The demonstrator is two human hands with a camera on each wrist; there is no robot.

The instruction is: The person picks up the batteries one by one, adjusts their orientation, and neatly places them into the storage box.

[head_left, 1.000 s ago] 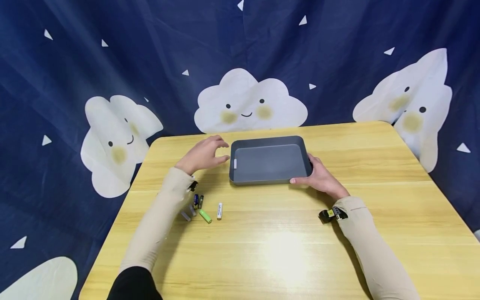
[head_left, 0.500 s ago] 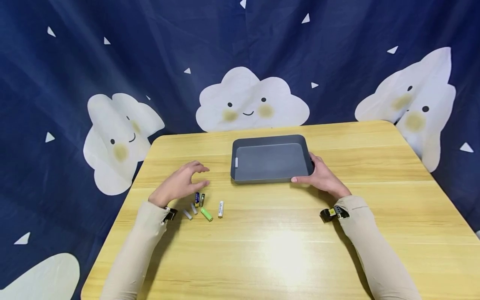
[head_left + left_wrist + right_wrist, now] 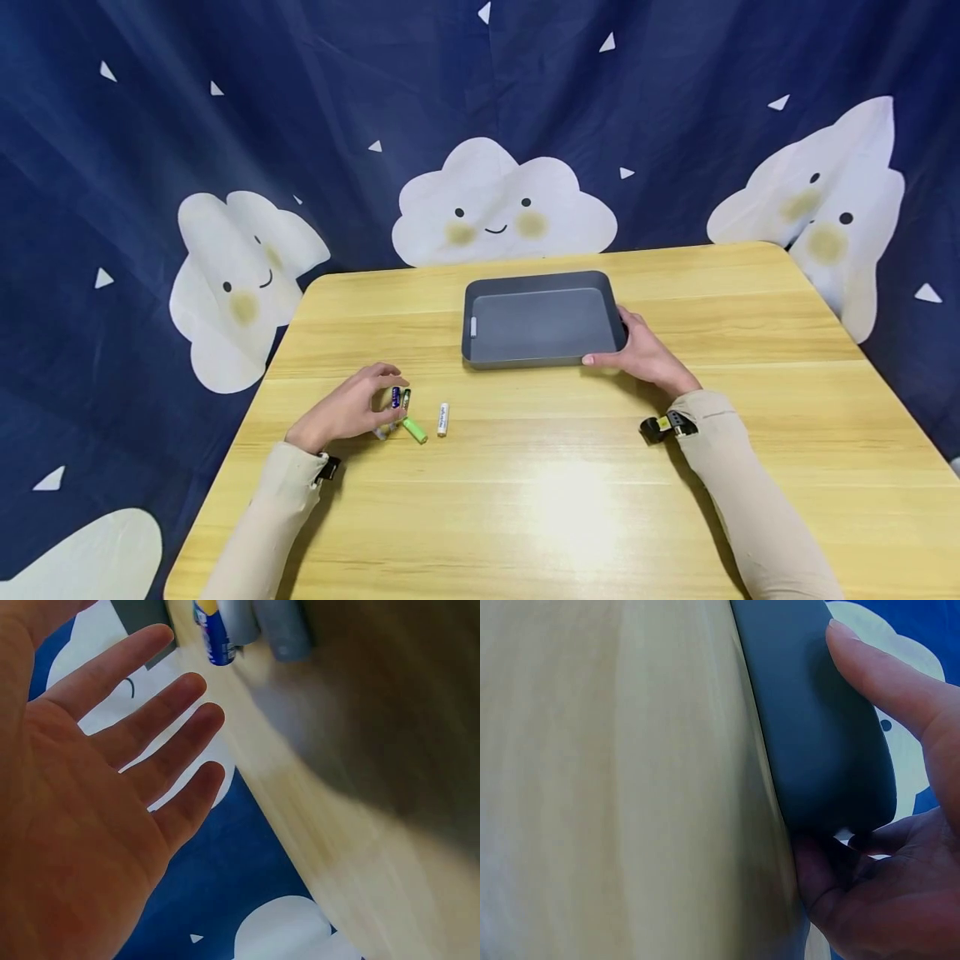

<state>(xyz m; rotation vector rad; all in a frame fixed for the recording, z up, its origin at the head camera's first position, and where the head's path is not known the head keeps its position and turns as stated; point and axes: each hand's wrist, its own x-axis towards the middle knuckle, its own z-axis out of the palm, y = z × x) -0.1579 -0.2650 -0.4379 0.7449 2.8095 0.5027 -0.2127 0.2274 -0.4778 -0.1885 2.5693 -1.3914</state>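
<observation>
My left hand [image 3: 351, 410] hovers over a small group of batteries at the table's left, fingers loosely spread and nothing held. Beneath and beside it lie a blue battery [image 3: 396, 397], a dark one [image 3: 406, 399] and a green one [image 3: 415, 431]. Grey batteries [image 3: 281, 630] show in the left wrist view; in the head view the hand partly hides them. A white battery [image 3: 443, 419] lies apart to the right. My right hand [image 3: 647, 358] grips the near right corner of a dark grey tray [image 3: 547, 325], thumb on its front wall. Inside, a white battery [image 3: 473, 327] rests along the left wall.
The wooden table [image 3: 540, 500] reaches back to a blue curtain [image 3: 337, 100] printed with white clouds. Small wrist cameras hang under both sleeves, the right one [image 3: 656, 429] close above the tabletop.
My left hand has moved back from the tray's left side, toward me and left, and come down over the batteries. The right hand keeps its hold and the tray stays put.
</observation>
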